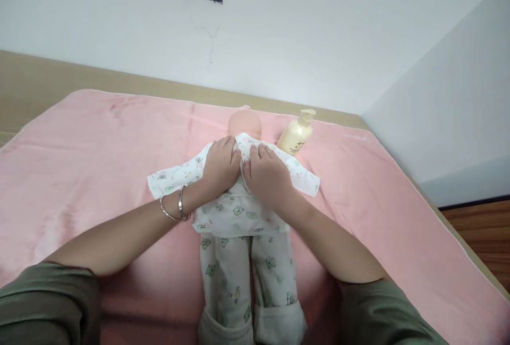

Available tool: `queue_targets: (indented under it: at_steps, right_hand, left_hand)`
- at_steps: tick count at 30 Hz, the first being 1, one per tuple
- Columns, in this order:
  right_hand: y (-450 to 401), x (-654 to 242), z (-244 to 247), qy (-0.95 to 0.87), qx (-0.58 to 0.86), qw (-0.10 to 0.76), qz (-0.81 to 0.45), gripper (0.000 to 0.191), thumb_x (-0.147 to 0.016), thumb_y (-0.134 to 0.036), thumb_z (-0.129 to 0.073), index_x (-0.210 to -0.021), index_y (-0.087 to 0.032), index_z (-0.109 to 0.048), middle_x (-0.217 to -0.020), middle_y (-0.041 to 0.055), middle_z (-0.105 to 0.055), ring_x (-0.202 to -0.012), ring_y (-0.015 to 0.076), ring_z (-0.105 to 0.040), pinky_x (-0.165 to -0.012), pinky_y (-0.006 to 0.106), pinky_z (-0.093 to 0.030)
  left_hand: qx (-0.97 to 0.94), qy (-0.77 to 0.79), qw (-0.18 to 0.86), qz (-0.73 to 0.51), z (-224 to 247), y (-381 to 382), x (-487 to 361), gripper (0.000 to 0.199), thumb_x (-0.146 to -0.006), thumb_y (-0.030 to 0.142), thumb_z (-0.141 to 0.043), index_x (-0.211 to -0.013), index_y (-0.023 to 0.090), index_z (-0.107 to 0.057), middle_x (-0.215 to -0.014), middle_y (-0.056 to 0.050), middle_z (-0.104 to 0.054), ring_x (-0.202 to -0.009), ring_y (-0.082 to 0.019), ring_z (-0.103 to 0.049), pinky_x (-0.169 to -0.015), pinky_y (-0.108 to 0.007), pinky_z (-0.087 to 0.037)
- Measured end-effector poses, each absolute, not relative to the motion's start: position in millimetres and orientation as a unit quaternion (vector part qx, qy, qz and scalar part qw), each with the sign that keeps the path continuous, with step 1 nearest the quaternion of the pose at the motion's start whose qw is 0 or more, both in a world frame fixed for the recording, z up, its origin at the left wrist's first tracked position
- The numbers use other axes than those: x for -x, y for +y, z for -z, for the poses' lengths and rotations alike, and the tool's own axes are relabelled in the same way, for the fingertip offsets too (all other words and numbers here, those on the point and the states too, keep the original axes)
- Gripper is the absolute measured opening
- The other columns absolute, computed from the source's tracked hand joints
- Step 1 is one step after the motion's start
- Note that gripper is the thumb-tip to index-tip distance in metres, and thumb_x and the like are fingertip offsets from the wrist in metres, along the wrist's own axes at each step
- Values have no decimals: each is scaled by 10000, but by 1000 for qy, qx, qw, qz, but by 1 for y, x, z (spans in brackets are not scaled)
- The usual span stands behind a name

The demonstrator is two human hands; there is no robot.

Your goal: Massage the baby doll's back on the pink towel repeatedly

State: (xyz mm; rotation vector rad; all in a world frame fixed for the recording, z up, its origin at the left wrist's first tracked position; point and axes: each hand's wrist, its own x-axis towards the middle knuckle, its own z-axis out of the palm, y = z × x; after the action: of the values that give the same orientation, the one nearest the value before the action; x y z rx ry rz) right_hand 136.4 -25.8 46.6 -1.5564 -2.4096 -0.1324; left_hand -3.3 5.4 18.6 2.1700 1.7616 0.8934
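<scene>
The top [242, 215] and trousers [233, 281] already cover the doll [244, 123] near the far edge of the blanket [99, 148], while the left hand [221, 166] and right hand [270, 175] lie palm-down on the top, grip unclear, adjustment seemingly unfinished.

The shirt [239, 215] and trousers [229, 276] are of matt, soft-looking cloth; the doll's head [244, 123] is smooth and plastic-looking, the blanket [119, 138] napped cloth with a faint sheen. The bottle [297, 134] is smooth, glossy plastic, the bangles [180, 206] shiny metal, the sleeves [48, 302] matt cloth. The wall [298, 42] appears matt, the panel [482, 233] grained like wood.
</scene>
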Motion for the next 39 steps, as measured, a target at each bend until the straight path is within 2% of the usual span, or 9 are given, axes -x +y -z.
queue_targets:
  at_steps: [4, 7, 14, 17, 20, 25, 30, 36, 39]
  right_hand:
    - [14, -152, -43, -811, 559, 158, -63, 414, -988, -274, -390, -1230, -20, -608, -1290, 224, -640, -1279, 334, -547, -1152, 462, -402]
    - [29, -157, -41, -806, 566, 148, -92, 489, -991, -331, -399, -1309, 6, -557, -1374, 247, -589, -1349, 351, -494, -1177, 487, -367]
    - [-12, -141, -42, -837, 530, 135, 29, 537, -1003, -272, -337, -1395, 67, -478, -1380, 315, -560, -1339, 400, -502, -1152, 554, -381]
    - [-24, -138, -43, -840, 521, 147, 42, 496, -996, -222, -336, -1375, 33, -529, -1367, 285, -585, -1349, 382, -510, -1162, 523, -400]
    - [-13, -141, -41, -831, 525, 183, -9, 482, -992, -220, -319, -1358, -30, -568, -1398, 225, -585, -1358, 343, -511, -1165, 509, -416]
    - [14, -147, -35, -795, 570, 182, -103, 598, -958, -270, -351, -1447, 62, -439, -1542, 264, -430, -1476, 369, -358, -1238, 548, -289]
    - [13, -146, -33, -783, 583, 175, -128, 667, -959, -300, -343, -1513, 71, -335, -1614, 250, -313, -1540, 375, -220, -1268, 550, -206]
    - [12, -145, -34, -786, 579, 177, -123, 662, -942, -284, -348, -1508, 59, -346, -1613, 241, -322, -1540, 369, -226, -1258, 567, -215]
    - [10, -145, -33, -793, 572, 183, -103, 649, -936, -272, -350, -1489, 67, -370, -1582, 257, -373, -1516, 367, -285, -1247, 561, -242]
  left_hand:
    - [-764, 560, 45, -316, -16, -20, -8, 417, -960, 222, -305, -1268, 65, -538, -1351, -230, -571, -1303, -354, -495, -1119, -544, -391]
    - [-770, 551, 42, -318, -16, -28, -11, 471, -966, 222, -303, -1354, 32, -491, -1474, -234, -486, -1409, -352, -407, -1188, -546, -330]
    - [-736, 588, 107, -317, -16, 2, 1, 329, -905, 227, -358, -1106, 139, -604, -1133, -160, -672, -1103, -314, -597, -1029, -483, -470]
    - [-725, 594, 113, -329, -13, 5, 2, 339, -927, 258, -340, -1108, 143, -603, -1147, -160, -673, -1120, -303, -598, -1028, -463, -470]
    - [-722, 598, 105, -331, -11, 2, 0, 365, -939, 271, -332, -1140, 137, -605, -1177, -163, -670, -1159, -305, -588, -1047, -462, -454]
    - [-724, 595, 89, -338, -11, -2, -2, 426, -935, 283, -344, -1222, 99, -599, -1248, -173, -658, -1186, -314, -572, -1067, -474, -439]
    - [-721, 593, 83, -349, -9, -2, -2, 455, -937, 300, -344, -1253, 92, -599, -1282, -169, -653, -1194, -307, -572, -1082, -464, -434]
    - [-717, 593, 90, -355, -9, -1, -2, 414, -930, 293, -362, -1223, 138, -611, -1259, -151, -663, -1197, -300, -577, -1082, -474, -441]
    - [-718, 591, 88, -357, -8, -1, -2, 415, -923, 287, -369, -1224, 131, -609, -1260, -154, -662, -1192, -302, -578, -1080, -477, -442]
